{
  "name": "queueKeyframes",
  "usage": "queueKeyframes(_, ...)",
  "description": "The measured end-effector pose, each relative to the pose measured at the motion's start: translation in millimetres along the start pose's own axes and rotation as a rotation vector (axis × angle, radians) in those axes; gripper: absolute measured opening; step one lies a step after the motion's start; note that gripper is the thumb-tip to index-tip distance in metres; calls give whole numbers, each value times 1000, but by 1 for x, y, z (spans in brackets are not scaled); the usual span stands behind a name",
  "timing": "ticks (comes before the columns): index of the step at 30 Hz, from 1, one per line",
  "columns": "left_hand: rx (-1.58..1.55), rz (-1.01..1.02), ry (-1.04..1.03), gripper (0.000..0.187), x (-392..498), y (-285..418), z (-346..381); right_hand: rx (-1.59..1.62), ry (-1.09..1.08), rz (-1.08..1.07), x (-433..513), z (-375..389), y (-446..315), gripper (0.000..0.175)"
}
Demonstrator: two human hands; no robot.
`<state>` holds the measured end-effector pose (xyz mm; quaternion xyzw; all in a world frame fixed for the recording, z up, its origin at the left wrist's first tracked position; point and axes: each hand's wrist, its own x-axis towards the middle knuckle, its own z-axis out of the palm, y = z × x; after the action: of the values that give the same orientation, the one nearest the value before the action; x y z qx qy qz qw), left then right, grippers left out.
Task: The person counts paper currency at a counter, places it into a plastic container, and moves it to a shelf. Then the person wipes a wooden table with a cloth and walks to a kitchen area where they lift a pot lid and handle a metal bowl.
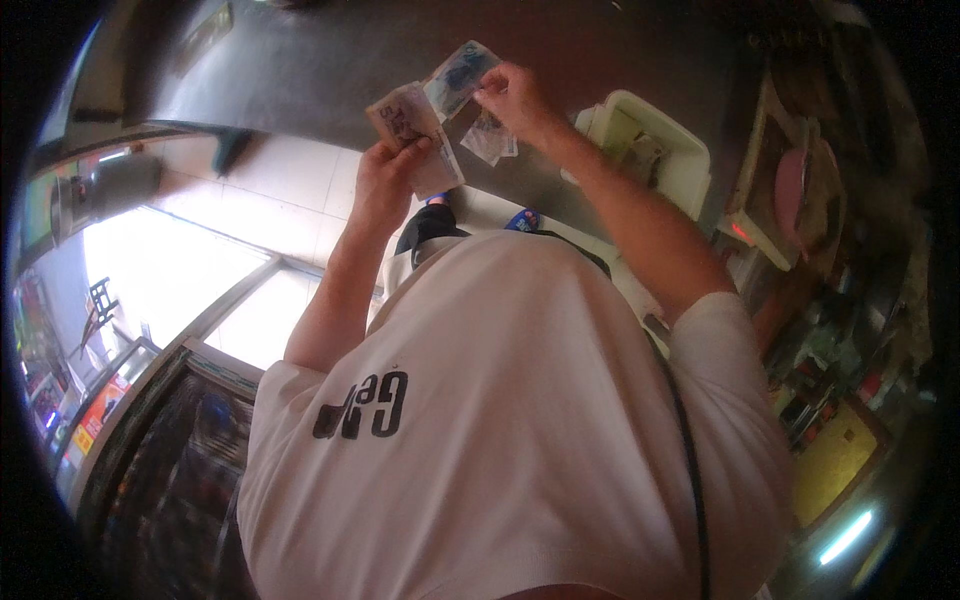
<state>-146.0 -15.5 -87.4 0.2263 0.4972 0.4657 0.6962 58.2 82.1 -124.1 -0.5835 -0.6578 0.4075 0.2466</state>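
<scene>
My left hand grips a stack of brownish-pink banknotes, with its thumb lying across them. Between the thumb and fingers of my right hand is a blue banknote, whose lower left edge meets the stack. Below my right hand, several loose banknotes lie overlapping on the dark tabletop. Just beyond my right forearm stands a pale plastic bin with what look like more notes inside.
A box-like container with a pink round object stands at the right. On the left are a bright doorway and a dark framed panel. Light floor tiles show below the table edge.
</scene>
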Motion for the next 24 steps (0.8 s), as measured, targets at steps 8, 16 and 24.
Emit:
queueKeyframes(8,-43,-41,-58,28,4,-3,-16,-636,-200,57,36,-16,22,34)
queueKeyframes(16,-73,-41,-42,28,4,-5,-17,-618,-124,122,40,-19,35,19)
queueKeyframes(24,0,-38,-33,31,8,-6,-21,-422,-171,204,27,-40,-8,19)
